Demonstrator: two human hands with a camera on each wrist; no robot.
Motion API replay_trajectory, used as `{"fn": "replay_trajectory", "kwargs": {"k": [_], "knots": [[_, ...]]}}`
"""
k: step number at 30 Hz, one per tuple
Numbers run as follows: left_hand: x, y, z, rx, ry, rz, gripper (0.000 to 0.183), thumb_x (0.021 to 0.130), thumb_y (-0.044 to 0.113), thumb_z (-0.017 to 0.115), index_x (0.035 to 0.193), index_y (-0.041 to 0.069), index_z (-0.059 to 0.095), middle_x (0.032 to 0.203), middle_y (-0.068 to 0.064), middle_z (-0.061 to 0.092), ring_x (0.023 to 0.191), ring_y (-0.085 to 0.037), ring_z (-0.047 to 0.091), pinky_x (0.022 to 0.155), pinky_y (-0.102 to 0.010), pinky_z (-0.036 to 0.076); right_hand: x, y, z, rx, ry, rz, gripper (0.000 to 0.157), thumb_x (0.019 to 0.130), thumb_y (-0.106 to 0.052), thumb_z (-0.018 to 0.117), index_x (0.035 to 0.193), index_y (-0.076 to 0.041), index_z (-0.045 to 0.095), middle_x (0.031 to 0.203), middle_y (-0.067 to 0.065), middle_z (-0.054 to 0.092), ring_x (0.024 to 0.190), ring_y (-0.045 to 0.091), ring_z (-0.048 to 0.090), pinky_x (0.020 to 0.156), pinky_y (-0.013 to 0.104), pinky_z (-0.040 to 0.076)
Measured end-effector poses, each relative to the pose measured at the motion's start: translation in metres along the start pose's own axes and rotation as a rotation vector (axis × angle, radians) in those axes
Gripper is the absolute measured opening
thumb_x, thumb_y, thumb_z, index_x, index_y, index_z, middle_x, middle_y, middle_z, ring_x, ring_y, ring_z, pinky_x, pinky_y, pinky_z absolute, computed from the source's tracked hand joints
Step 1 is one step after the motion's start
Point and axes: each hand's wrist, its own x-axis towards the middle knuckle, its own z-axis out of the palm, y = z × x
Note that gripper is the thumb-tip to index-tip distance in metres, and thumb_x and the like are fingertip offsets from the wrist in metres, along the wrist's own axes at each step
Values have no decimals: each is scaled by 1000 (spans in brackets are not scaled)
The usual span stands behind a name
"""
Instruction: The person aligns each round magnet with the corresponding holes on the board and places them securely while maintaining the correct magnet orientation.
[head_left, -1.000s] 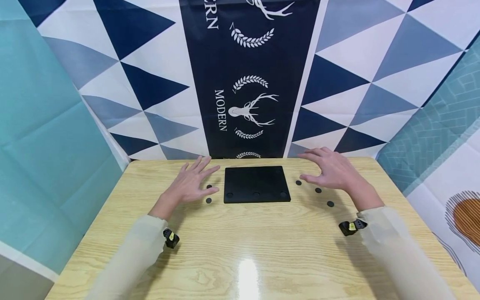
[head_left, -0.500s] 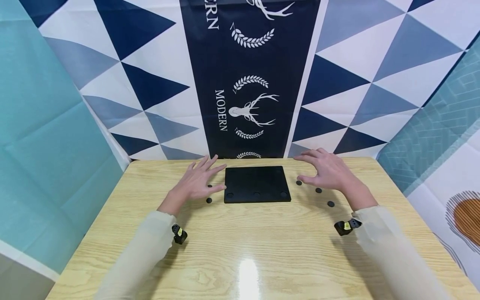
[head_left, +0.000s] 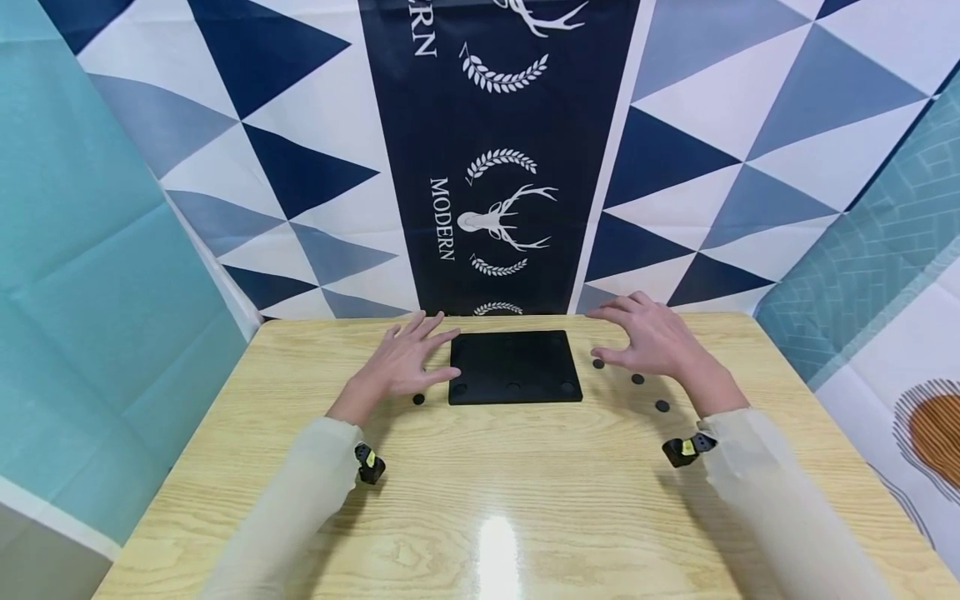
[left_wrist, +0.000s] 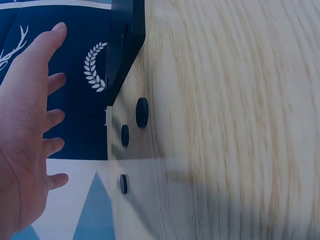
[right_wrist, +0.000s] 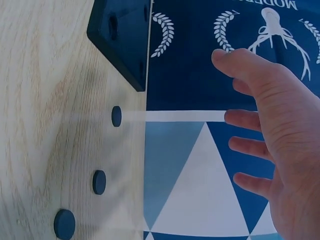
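Board (head_left: 516, 358): flat, black, rectangular, with round hollows (right_wrist: 113, 26); it lies at the 12 o'clock end of the pale wood-grain counter (head_left: 480, 467), seen from the head view.
Left-side discs (left_wrist: 142, 112): three small, thin, dark round pieces on the board's 9 o'clock side, all showing in the left wrist view.
Right-side discs (right_wrist: 99, 182): three alike, strung out from the board's 3 o'clock towards 4.
Left grip (head_left: 405, 360): at the board's 9 o'clock, thumb and fingers spread apart, nothing held; the thumb overlaps the board's edge in the head view, though the wrist view shows it apart.
Right grip (head_left: 651, 340): at the board's 3 o'clock, thumb and curved fingers apart, nothing held.
Reach over the counter: judged the step in hand; no disc has been taken up.
Pinching a disc: from this pose it would call for lowering a grip and closing thumb and fingertip on the thin rim.
Shift since one second ago: the left grip has moved towards 3 o'clock, mostly hiding one disc; the right grip has moved slightly towards 9; board and discs lie unchanged.
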Motion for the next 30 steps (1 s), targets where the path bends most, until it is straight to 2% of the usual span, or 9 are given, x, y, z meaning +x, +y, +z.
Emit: {"fn": "replay_trajectory", "kwargs": {"k": [9,16,25,30], "knots": [[5,6,5,2,-19,7,78,108,68,59,176,31,43,190,-11,26,177,-45,22,133,-82,28,1,-3,4,26,-1,-15,60,96,-42,84,151,-18,74,147,18,74,133,43,66,98,64,61],[5,9,10,6,-28,21,80,107,67,60,176,28,44,190,-12,26,176,-46,24,130,-84,30,2,-1,9,21,9,-25,58,96,-40,85,149,-17,75,144,18,75,131,43,68,98,64,62],[2,11,11,1,-33,25,81,107,67,62,175,29,44,190,-12,25,176,-47,24,131,-83,30,3,0,14,18,-6,-9,57,98,-38,83,150,-18,74,144,19,75,137,46,67,103,67,61],[1,13,13,-6,-35,28,82,105,67,64,175,29,44,190,-12,27,176,-48,24,131,-83,29,2,1,18,29,-17,-5,57,98,-37,83,152,-19,73,143,19,75,136,45,67,96,64,63]]}}
